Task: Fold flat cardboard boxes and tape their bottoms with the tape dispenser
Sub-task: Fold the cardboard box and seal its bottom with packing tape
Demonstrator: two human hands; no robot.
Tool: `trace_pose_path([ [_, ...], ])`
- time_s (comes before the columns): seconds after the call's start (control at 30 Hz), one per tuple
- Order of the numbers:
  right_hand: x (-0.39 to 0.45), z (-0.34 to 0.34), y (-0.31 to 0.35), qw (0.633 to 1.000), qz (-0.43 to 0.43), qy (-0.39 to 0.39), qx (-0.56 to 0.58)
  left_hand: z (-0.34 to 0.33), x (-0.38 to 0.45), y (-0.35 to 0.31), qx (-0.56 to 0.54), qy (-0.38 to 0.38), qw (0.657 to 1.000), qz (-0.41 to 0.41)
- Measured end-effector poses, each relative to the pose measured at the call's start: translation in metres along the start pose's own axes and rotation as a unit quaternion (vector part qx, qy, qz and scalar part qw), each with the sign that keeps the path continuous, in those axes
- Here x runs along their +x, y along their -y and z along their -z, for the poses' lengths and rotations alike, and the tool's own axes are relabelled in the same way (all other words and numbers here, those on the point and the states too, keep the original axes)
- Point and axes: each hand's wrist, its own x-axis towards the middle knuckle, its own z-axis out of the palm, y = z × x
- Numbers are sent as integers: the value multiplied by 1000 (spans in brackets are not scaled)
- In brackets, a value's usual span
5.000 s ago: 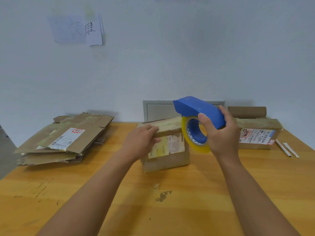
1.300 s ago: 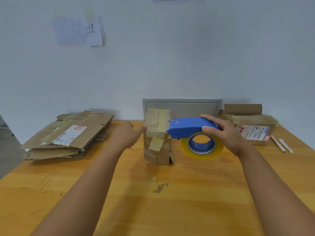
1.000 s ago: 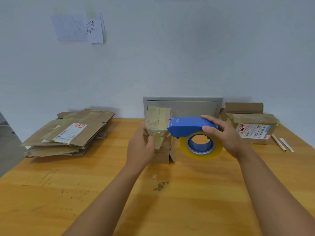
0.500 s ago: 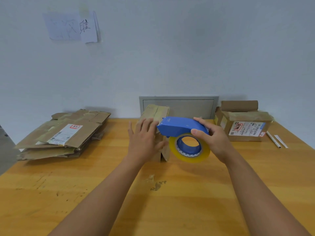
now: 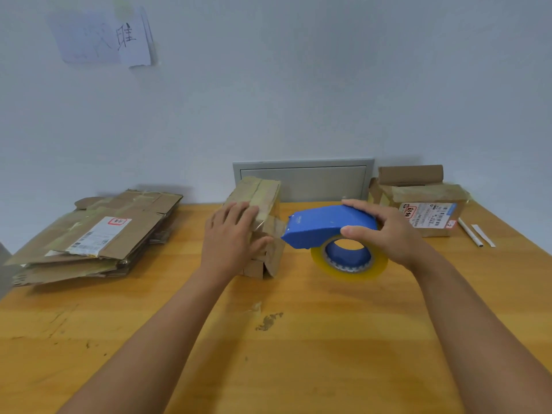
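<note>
A small cardboard box point(image 5: 265, 198) stands on end at the middle of the wooden table point(image 5: 268, 339), with old tape strips over its upper face. My left hand point(image 5: 231, 237) lies flat against its near side, fingers spread and pressing on it. My right hand point(image 5: 385, 231) grips the blue tape dispenser point(image 5: 325, 225) with its yellowish tape roll point(image 5: 349, 264). The dispenser's front edge sits at the box's right side, just right of my left thumb. A thin clear strip seems to run from the dispenser onto the box.
A stack of flat cardboard boxes point(image 5: 95, 231) lies at the left. A folded box with a shipping label point(image 5: 424, 210) stands at the back right, two thin white sticks point(image 5: 475, 236) beside it. A grey metal panel point(image 5: 304, 180) is set in the wall behind.
The box went from lying on its side to standing on end. My left hand moved from beside it onto its near face. The dispenser came down level against the box's right side.
</note>
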Motion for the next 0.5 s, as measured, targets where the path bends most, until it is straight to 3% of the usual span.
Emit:
trace_pose_path([
  [0.17,30,-13,18,995,-9,61,-83,4,-1,12,10,35,999,-28],
  [0.37,45,-21,27,991,-26,72,-107,14,-2,12,2,67,997,-26],
  [0.5,34,-24,6,979,-53,91,-174,25,3,9,-74,84,994,15],
])
